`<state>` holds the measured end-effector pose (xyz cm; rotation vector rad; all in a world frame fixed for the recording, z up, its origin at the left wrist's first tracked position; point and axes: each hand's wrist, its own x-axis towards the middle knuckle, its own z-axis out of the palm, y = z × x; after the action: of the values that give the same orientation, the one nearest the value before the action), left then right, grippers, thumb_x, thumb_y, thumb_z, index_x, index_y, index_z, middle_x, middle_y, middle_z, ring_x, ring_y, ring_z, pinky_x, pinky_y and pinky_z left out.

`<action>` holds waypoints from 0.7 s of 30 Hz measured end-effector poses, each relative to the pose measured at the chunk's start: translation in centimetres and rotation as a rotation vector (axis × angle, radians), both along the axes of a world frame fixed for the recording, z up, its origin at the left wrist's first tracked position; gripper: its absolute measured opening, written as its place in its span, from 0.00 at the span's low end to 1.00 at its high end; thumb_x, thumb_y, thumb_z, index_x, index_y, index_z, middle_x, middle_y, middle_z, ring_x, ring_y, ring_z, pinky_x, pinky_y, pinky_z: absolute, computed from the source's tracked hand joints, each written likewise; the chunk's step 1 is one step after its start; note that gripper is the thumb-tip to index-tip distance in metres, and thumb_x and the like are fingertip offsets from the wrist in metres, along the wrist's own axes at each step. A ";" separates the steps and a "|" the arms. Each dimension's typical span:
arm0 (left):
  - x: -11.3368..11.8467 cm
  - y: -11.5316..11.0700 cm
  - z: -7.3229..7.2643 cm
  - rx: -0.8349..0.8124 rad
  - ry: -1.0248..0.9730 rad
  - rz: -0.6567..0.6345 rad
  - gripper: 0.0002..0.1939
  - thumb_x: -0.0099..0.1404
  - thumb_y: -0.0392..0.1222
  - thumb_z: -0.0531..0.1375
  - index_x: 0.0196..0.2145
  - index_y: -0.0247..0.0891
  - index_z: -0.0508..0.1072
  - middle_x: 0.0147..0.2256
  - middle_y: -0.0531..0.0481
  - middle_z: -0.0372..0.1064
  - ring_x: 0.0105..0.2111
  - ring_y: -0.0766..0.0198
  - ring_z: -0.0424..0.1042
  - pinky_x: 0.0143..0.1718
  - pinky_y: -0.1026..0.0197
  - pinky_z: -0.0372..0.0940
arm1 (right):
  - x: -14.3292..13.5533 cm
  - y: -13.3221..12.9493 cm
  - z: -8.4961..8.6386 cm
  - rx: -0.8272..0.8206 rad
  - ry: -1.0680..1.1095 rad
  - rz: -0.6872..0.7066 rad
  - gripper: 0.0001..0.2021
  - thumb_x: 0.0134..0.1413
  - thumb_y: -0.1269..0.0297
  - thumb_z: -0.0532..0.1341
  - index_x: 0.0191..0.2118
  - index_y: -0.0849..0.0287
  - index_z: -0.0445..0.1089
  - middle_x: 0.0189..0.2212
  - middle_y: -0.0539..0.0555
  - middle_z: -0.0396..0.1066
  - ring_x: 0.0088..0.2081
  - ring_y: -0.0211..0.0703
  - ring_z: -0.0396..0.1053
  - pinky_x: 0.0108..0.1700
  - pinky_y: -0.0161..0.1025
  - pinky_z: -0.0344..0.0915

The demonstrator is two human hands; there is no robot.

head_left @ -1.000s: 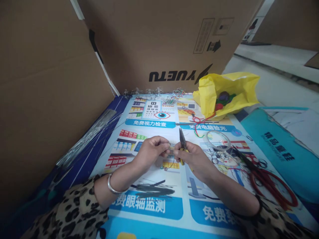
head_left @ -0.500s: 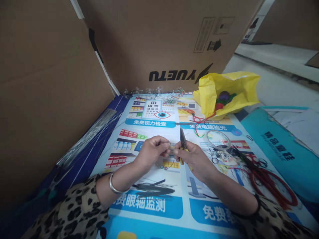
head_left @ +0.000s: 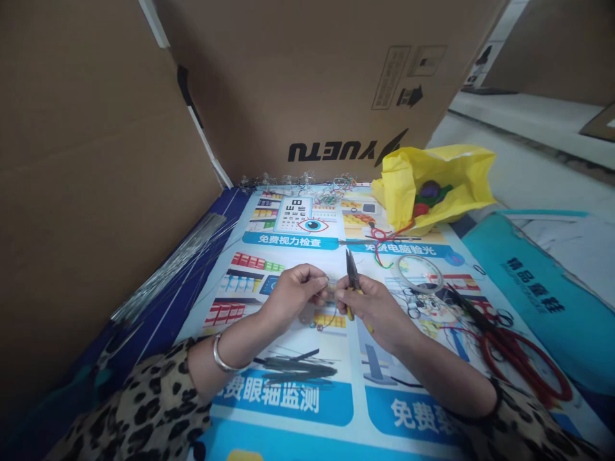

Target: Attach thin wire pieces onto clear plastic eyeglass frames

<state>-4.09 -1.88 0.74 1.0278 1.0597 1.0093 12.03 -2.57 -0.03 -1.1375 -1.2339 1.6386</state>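
My left hand (head_left: 298,291) is closed in a pinch on a small wire piece (head_left: 331,292), whose exact form is too small and blurred to make out. Across from it, my right hand (head_left: 372,307) grips yellow-handled pliers (head_left: 353,272), jaws pointing up and away from me. The thumb and forefinger of that hand also touch the wire piece's right end. Below the fingers a thin wire loops down with small beads (head_left: 317,327) at it. A bundle of short dark strips (head_left: 298,367) lies on the printed sheet nearer to me.
Red-handled scissors (head_left: 523,358) and a tape roll (head_left: 420,274) lie at the right. A yellow bag (head_left: 442,186) holds coloured thread balls. Long wires (head_left: 173,262) lie left. Cardboard walls (head_left: 288,77) stand behind and left; beaded wire pieces (head_left: 307,186) line the back.
The view has shifted slightly. Both hands keep nearly the same pose, with the pliers tilted a little differently; nothing was let go.
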 end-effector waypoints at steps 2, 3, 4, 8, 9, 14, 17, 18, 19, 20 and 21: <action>-0.2 0.1 0.2 0.003 0.004 -0.001 0.08 0.53 0.42 0.62 0.28 0.34 0.69 0.21 0.53 0.67 0.21 0.70 0.65 0.25 0.64 0.63 | 0.5 0.1 0.3 0.079 -0.105 -0.005 0.09 0.49 0.59 0.59 0.32 0.58 0.64 0.21 0.48 0.64 0.25 0.37 0.60 0.29 0.36 0.54; -0.3 0.2 0.4 0.001 0.004 -0.002 0.08 0.54 0.42 0.61 0.27 0.34 0.68 0.21 0.53 0.66 0.21 0.70 0.65 0.25 0.64 0.63 | 0.8 0.2 0.4 0.134 -0.194 -0.014 0.09 0.50 0.58 0.58 0.32 0.58 0.64 0.22 0.48 0.64 0.26 0.37 0.61 0.29 0.36 0.55; -0.4 0.3 0.5 0.000 0.002 -0.002 0.08 0.54 0.42 0.61 0.27 0.34 0.68 0.21 0.53 0.66 0.21 0.70 0.65 0.24 0.65 0.62 | 1.2 0.3 0.5 0.198 -0.303 -0.024 0.09 0.50 0.57 0.57 0.32 0.58 0.65 0.23 0.48 0.65 0.27 0.38 0.61 0.30 0.36 0.56; -0.8 0.6 0.8 0.005 -0.054 -0.010 0.08 0.55 0.42 0.60 0.25 0.34 0.67 0.26 0.50 0.67 0.26 0.67 0.68 0.24 0.65 0.62 | 2.6 1.1 0.0 0.535 -0.708 -0.045 0.08 0.52 0.59 0.55 0.32 0.57 0.66 0.26 0.51 0.66 0.29 0.40 0.63 0.33 0.38 0.58; -0.9 0.6 0.8 0.004 -0.081 -0.009 0.07 0.55 0.41 0.60 0.25 0.34 0.67 0.28 0.49 0.68 0.28 0.66 0.68 0.25 0.64 0.63 | 2.9 1.3 -0.3 0.632 -0.768 -0.054 0.08 0.53 0.60 0.55 0.32 0.58 0.66 0.27 0.52 0.66 0.30 0.41 0.63 0.33 0.38 0.58; -1.1 0.9 0.8 -0.014 -0.305 0.000 0.05 0.52 0.33 0.57 0.21 0.33 0.65 0.34 0.45 0.70 0.33 0.63 0.71 0.35 0.60 0.64 | 3.9 2.2 -1.7 1.117 -0.999 -0.071 0.06 0.53 0.67 0.54 0.35 0.59 0.67 0.30 0.55 0.67 0.36 0.45 0.64 0.39 0.41 0.59; -1.1 0.7 0.8 -0.074 -0.410 0.004 0.05 0.50 0.30 0.56 0.19 0.33 0.63 0.33 0.45 0.71 0.35 0.60 0.72 0.37 0.60 0.63 | 4.0 2.0 -1.4 1.272 -1.147 -0.036 0.06 0.51 0.70 0.55 0.36 0.60 0.68 0.30 0.55 0.68 0.35 0.45 0.63 0.39 0.42 0.57; -1.1 0.7 0.8 -0.086 -0.429 0.013 0.05 0.49 0.30 0.56 0.19 0.33 0.62 0.32 0.45 0.71 0.35 0.59 0.73 0.37 0.60 0.63 | 4.0 1.8 -1.1 1.307 -1.180 -0.032 0.07 0.51 0.70 0.56 0.36 0.60 0.68 0.29 0.55 0.68 0.35 0.45 0.62 0.39 0.42 0.56; -1.1 0.6 0.8 -0.091 -0.439 0.027 0.05 0.49 0.30 0.56 0.19 0.33 0.62 0.32 0.45 0.71 0.34 0.59 0.73 0.36 0.60 0.63 | 3.9 1.7 -0.9 1.339 -1.204 -0.031 0.07 0.51 0.70 0.56 0.36 0.60 0.69 0.29 0.55 0.68 0.35 0.45 0.62 0.38 0.42 0.56; -1.1 0.5 0.8 -0.091 -0.444 0.046 0.05 0.49 0.30 0.56 0.19 0.33 0.62 0.31 0.46 0.71 0.34 0.59 0.73 0.35 0.60 0.63 | 3.8 1.5 -0.7 1.365 -1.223 -0.029 0.07 0.51 0.70 0.56 0.36 0.60 0.69 0.29 0.55 0.68 0.35 0.45 0.62 0.38 0.42 0.55; -1.0 0.4 0.8 -0.092 -0.444 0.063 0.05 0.48 0.30 0.56 0.20 0.33 0.62 0.31 0.47 0.70 0.32 0.60 0.73 0.34 0.61 0.64 | 3.7 1.3 -0.5 1.386 -1.238 -0.025 0.07 0.51 0.70 0.56 0.36 0.60 0.69 0.30 0.55 0.68 0.35 0.45 0.61 0.37 0.42 0.55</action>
<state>-5.11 -1.47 1.51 0.6562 0.7651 1.1630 15.69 -1.24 -0.54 -1.0492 -2.3918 -0.4012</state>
